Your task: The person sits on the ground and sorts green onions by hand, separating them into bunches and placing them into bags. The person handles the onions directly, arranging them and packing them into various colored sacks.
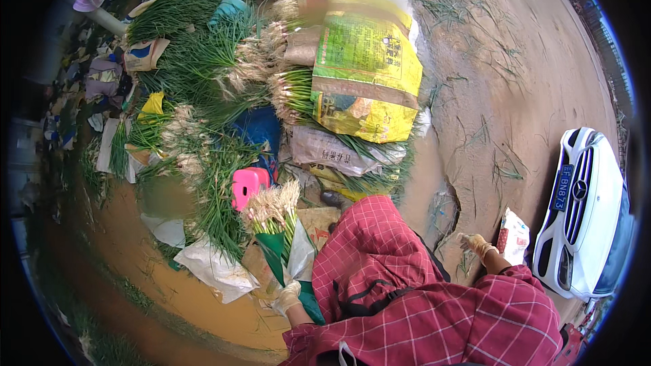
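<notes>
My left hand (288, 297), in a pale glove, grips the lower side of a green and white wrap (300, 259). From the wrap's top rises a bundle of green onions (274, 213), roots outward. Off to the right, my gloved right hand (477, 244) is held out with its fingers apart and nothing in it. Just beyond that wrist stands a white bag with a red patch (514, 238). A pink plastic stool (250, 187) lies close to the bundle. Ahead of me, a yellow and green printed sack (366, 66) covers bunched green onions (294, 92).
Loose green onions (188, 15) are heaped at the left and back. A white sheet (216, 269) lies on wet, muddy ground (152, 274). On the right is a white Mercedes car (585, 213). At the far left stands a post (104, 19).
</notes>
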{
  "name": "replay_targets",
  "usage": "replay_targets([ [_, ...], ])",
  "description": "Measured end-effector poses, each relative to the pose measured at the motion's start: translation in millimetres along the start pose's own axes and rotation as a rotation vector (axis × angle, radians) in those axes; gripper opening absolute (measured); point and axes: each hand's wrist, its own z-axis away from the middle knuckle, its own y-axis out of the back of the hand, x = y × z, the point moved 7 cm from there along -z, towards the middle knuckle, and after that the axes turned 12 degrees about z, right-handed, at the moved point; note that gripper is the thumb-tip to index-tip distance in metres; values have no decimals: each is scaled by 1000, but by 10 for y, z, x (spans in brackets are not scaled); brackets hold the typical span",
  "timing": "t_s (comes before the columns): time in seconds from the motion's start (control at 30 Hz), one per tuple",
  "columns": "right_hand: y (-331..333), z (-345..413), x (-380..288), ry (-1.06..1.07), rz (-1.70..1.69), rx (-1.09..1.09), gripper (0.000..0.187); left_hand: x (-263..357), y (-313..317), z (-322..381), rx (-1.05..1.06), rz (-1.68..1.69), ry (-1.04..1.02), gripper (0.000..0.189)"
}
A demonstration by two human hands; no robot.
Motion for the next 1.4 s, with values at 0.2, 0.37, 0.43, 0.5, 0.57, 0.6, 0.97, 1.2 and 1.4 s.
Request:
replay_targets([
  [0.2, -393, 275, 1171, -103, -31, -79, 44, 78, 132, -127, 230, 353, 64, 29],
  [0.37, -610, 274, 1389, -140, -236, -143, 45, 76, -20, -278, 81, 136, 95, 16],
  [0.43, -640, 317, 1449, -121, -246, -125, 50, -1, 46, -167, 196, 28, 126, 12],
  [0.5, -698, 382, 1584, -144, -281, -148, 50, -62, -18, 2, 146, -32, 79, 12],
  [0.57, -729, 413, 1770, -170, -334, -127, 49, -66, -27, 222, 197, -159, -66, 9],
  [0.6, -747, 417, 1877, -183, -349, -113, 46, -93, -72, 331, 194, -187, -126, 13],
  [0.97, -668, 374, 1993, -55, -359, -51, 41, -1430, -768, 1915, -260, -774, -154, 41],
  [1.2, 539, 4, 2026, 25, -677, 56, 40, -3176, -1203, 2769, -444, -752, 1, 43],
  [1.4, 1457, -445, 4245, -637, -963, 28, 50, -5381, -1472, 3487, -550, -694, 51, 51],
])
